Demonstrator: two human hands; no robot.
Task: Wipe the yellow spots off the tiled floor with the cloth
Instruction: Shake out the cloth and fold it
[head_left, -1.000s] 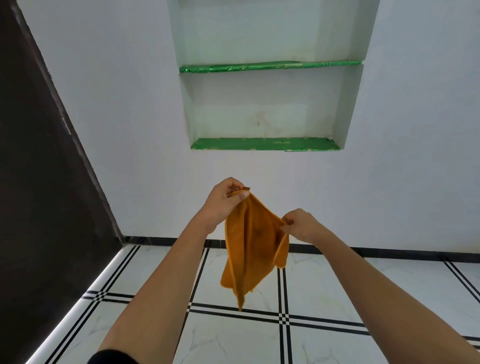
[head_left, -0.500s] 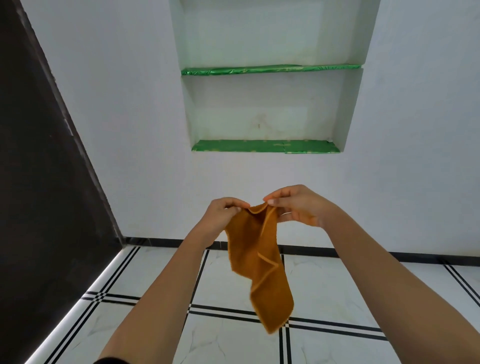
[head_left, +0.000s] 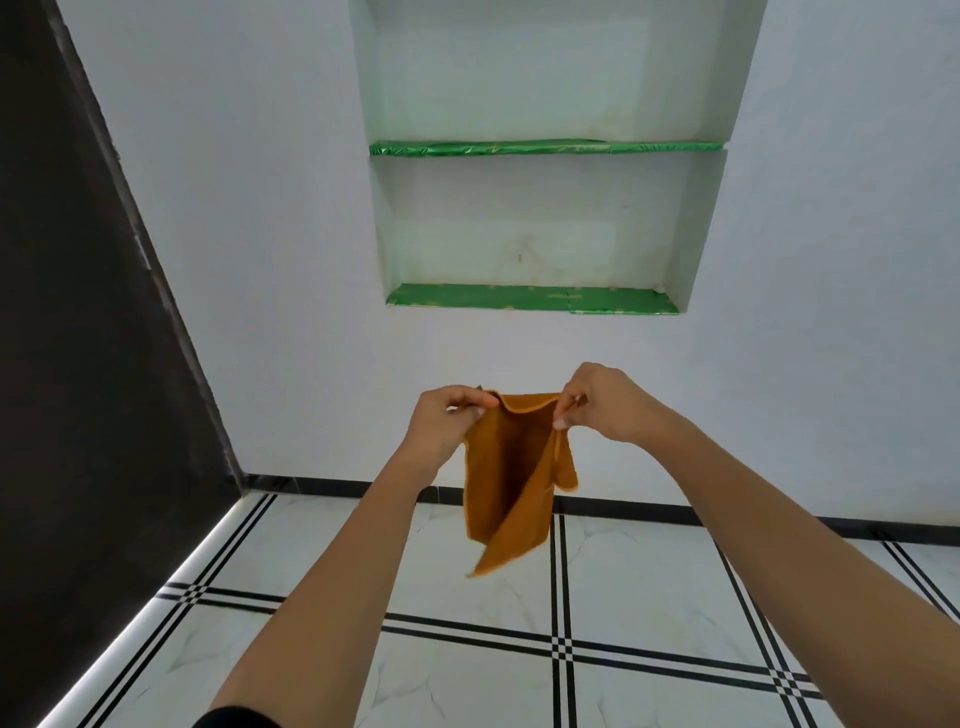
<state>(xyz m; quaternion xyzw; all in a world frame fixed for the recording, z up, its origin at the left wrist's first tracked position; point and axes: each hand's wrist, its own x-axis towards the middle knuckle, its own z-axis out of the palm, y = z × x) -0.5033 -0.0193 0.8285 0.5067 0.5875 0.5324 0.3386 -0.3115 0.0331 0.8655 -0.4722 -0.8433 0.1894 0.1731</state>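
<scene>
An orange-brown cloth (head_left: 511, 483) hangs in the air in front of me, held up by its top edge at chest height. My left hand (head_left: 447, 423) pinches its upper left corner and my right hand (head_left: 605, 402) pinches its upper right corner. The cloth droops in loose folds, its lowest tip pointing down over the floor. Below lies the white marble-look tiled floor (head_left: 649, 577) with black double stripes. No yellow spots show on the part of the floor in view.
A white wall faces me with a recessed niche holding two green-lined shelves (head_left: 532, 300). A dark wall or door (head_left: 78, 364) runs along the left. A black skirting strip (head_left: 779, 522) borders the floor at the wall's foot.
My right hand let go of the cloth's side, took its top edge beside the left hand, then drew right, spreading the top edge. The hanging tip swung.
</scene>
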